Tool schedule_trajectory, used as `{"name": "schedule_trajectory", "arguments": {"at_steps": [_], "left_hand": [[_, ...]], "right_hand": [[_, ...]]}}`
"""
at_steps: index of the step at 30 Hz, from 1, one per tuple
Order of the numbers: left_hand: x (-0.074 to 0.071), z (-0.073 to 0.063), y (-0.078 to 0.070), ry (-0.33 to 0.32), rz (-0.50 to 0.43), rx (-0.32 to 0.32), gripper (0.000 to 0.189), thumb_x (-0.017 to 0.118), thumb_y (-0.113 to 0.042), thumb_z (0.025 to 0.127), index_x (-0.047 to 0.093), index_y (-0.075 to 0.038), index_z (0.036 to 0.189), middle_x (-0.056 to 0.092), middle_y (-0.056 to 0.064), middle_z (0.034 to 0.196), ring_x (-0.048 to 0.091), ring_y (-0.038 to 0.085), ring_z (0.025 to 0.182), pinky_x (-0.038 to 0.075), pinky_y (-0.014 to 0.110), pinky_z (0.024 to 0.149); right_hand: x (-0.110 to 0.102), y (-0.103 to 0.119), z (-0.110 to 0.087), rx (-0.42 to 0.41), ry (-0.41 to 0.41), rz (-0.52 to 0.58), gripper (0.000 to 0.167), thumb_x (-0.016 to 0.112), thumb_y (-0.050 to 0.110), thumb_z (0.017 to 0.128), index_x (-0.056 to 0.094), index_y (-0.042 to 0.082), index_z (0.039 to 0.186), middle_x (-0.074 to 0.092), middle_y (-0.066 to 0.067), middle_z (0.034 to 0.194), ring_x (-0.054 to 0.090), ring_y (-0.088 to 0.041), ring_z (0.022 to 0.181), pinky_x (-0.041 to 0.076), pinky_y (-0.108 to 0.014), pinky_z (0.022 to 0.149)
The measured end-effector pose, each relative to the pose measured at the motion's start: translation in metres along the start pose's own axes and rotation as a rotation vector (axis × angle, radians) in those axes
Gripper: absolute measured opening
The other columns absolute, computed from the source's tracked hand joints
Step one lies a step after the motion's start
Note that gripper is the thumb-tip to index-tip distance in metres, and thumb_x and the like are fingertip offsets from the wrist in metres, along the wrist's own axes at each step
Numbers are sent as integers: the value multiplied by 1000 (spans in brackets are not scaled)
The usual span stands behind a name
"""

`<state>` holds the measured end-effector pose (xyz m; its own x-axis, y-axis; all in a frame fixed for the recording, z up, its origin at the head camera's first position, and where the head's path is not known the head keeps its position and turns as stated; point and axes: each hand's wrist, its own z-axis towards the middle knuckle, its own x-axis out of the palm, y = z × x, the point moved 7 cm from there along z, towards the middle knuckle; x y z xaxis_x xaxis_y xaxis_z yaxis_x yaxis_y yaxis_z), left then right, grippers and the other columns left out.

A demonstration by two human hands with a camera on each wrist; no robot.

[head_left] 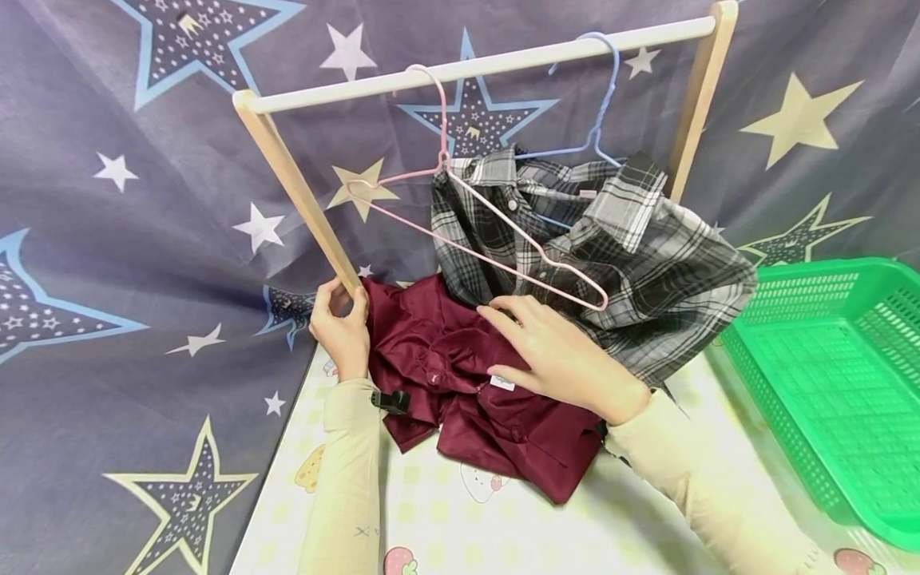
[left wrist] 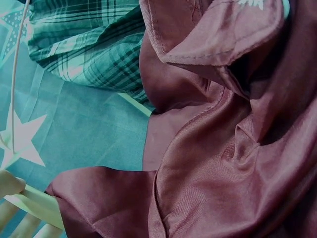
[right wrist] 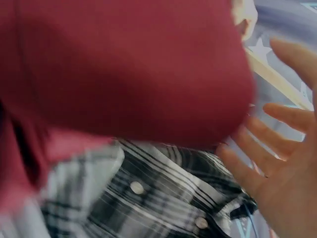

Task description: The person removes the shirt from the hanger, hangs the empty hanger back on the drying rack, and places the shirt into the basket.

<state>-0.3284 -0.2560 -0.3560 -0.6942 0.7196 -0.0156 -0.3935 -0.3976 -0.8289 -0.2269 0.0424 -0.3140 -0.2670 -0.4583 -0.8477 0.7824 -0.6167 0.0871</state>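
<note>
Two hands: the left hand has its fingers curled round the left of two pale wooden posts; the right hand, fingers loosely extended and gripping nothing, reaches over one maroon, buttoned cloth shirt lying rumpled on the pale patterned surface. Behind, one white bar bears two hangers: one pink hanger, one blue hanger carrying one black-and-grey plaid shirt. At right, one green perforated plastic basket
</note>
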Motion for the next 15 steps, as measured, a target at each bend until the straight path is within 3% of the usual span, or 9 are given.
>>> {"name": "schedule_trajectory", "arguments": {"at_steps": [7, 14, 15], "left_hand": [[0, 0, 1, -10, 18, 3, 23, 74, 0, 84, 73, -4, 107, 75, 12, 102, 72, 26, 93, 50, 14, 76], [-1, -7, -30, 0, 24, 12, 22, 71, 5, 84, 71, 4, 106, 74, 20, 102, 71, 34, 93, 51, 14, 71], [-1, -7, -28, 1, 26, 11, 22, 72, 4, 84, 71, 3, 106, 74, 18, 101, 71, 33, 93, 53, 18, 73]], "right_hand": [[44, 1, -8, 62, 108, 52, 90, 73, 50, 86, 35, 0, 151, 42, -22, 147, 43, -33, 135, 38, -48, 112], [81, -2, -14, 115, 215, 81, 122, 77, 68, 69, 21, 8, 158, 23, -26, 160, 27, -42, 146, 29, -58, 115], [86, -2, -14, 119, 235, 91, 125, 78, 69, 66, 19, 10, 159, 20, -26, 161, 24, -43, 147, 28, -61, 115]]}}
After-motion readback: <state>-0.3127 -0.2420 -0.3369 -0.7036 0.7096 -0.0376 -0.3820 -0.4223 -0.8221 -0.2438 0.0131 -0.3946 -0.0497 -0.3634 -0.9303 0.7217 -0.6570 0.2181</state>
